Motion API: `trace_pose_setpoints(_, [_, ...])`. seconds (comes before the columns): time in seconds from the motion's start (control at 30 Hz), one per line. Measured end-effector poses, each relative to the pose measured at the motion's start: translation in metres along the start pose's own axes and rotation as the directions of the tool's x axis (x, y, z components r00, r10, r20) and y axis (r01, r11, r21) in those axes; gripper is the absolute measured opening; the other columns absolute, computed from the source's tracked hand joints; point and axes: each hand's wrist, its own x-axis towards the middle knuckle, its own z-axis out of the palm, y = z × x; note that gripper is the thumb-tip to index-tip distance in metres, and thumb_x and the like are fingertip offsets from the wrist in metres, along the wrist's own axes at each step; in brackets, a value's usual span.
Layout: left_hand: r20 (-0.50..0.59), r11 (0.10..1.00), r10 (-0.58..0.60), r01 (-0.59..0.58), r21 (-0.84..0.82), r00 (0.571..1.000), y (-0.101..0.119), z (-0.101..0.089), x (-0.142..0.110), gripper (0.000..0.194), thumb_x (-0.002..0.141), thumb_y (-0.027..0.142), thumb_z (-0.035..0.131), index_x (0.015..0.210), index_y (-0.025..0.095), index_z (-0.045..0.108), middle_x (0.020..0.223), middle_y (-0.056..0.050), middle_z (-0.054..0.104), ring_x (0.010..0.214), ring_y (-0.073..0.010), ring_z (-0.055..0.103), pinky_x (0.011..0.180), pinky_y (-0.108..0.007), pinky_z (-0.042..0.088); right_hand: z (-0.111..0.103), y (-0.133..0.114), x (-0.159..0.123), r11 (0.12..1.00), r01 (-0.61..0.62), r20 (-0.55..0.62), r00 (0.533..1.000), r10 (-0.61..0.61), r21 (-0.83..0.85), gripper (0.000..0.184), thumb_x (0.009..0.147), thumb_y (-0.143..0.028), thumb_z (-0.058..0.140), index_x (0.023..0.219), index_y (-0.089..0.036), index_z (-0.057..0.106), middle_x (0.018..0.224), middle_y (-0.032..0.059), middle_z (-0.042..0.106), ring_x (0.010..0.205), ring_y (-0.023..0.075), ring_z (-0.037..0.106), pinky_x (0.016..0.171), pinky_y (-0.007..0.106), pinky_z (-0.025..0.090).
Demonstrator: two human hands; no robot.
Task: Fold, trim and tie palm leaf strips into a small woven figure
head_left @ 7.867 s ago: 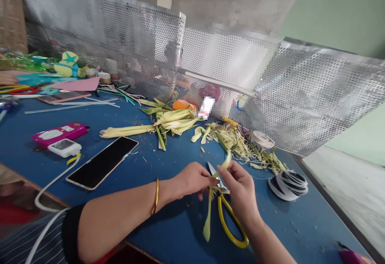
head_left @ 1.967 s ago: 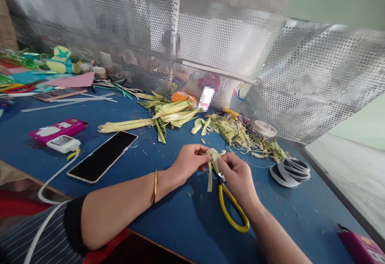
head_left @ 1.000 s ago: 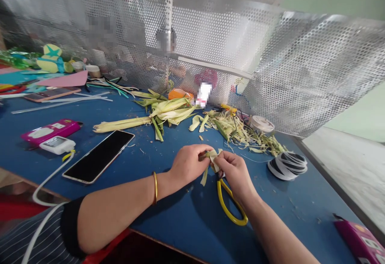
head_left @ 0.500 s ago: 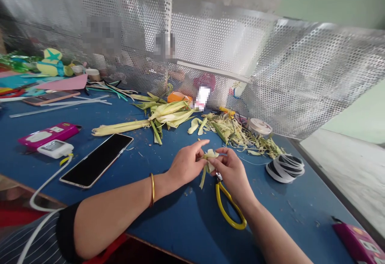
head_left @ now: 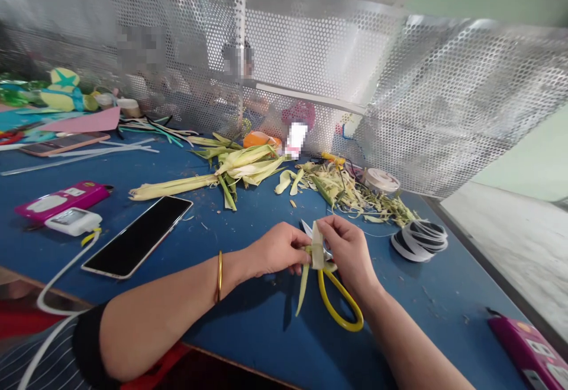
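Note:
Between my hands is a pale green strip of corn husk (head_left: 318,245), partly folded, with one narrow tail hanging down. My left hand (head_left: 281,249) pinches the strip near its lower left end. Thumb and fingertips of my right hand (head_left: 348,248) grip its upper end, holding that part upright. Beneath the husk, on the blue table, lie yellow-handled scissors (head_left: 339,307); their metal blades show between my hands, partly covered. The scissors are not held.
Husk leaves (head_left: 248,162) and a heap of husk scraps (head_left: 346,189) lie beyond my hands. A black phone (head_left: 139,236) and a magenta device (head_left: 64,200) are at left. On the right sit a wound white spool (head_left: 419,241) and another magenta device (head_left: 530,348). Perforated metal panels (head_left: 310,52) stand behind.
My hands have come slightly nearer and moved apart a little. The husk strip, bunched between the fingers before, now has one part stretched upright. More of the scissor blades shows.

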Motion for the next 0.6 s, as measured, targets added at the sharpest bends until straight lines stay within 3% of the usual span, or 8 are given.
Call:
trace_pose_setpoints(0.1, [0.114,0.999,-0.024,0.026,-0.019,0.993,0.0022,-0.0004,-0.0023,0.010,0.073,0.022,0.061,0.075,0.017,0.070,0.052,0.004,0.052,0.048,-0.0098,0.050,0.046,-0.019,0.035,-0.0017,0.0024,0.0028,0.998,0.005,-0.089,0.996,0.001,0.064,0.028,0.082,-0.043,0.061,0.066,-0.021,0.055,0.049,-0.0063,0.047,0.044,0.0110,0.041,0.044,0.025,0.033])
trace_pose_setpoints(0.3, [0.123,0.993,0.015,-0.001,-0.114,0.992,0.0079,-0.0028,-0.0028,0.013,0.074,0.026,0.063,0.080,0.017,0.071,0.060,0.004,0.054,0.047,-0.0062,0.039,0.045,-0.020,0.026,-0.0038,-0.0014,0.0064,0.988,0.007,-0.180,0.983,0.022,0.155,0.025,0.084,-0.039,0.059,0.069,-0.021,0.053,0.055,-0.0041,0.059,0.042,0.0101,0.051,0.044,0.024,0.038])
trace_pose_setpoints(0.47, [0.113,0.962,-0.058,0.085,-0.258,0.992,0.0104,-0.0025,-0.0025,0.015,0.073,0.029,0.063,0.074,0.015,0.068,0.064,0.000,0.060,0.047,-0.0060,0.038,0.045,-0.022,0.021,-0.0015,-0.0021,0.0073,0.988,-0.030,-0.142,0.988,0.052,0.152,0.023,0.084,-0.040,0.058,0.076,-0.019,0.055,0.068,0.0003,0.070,0.042,0.0089,0.053,0.044,0.024,0.038])
trace_pose_setpoints(0.6, [0.033,0.960,-0.109,0.114,-0.255,0.994,0.0069,0.0003,-0.0014,0.029,0.071,0.043,0.070,0.072,0.014,0.068,0.059,0.001,0.059,0.045,-0.0051,0.032,0.046,-0.024,0.016,0.0025,-0.0004,0.0036,0.991,0.028,-0.074,0.997,-0.018,0.131,0.025,0.087,-0.042,0.056,0.077,-0.020,0.055,0.072,0.0026,0.073,0.053,0.0124,0.060,0.054,0.026,0.044])
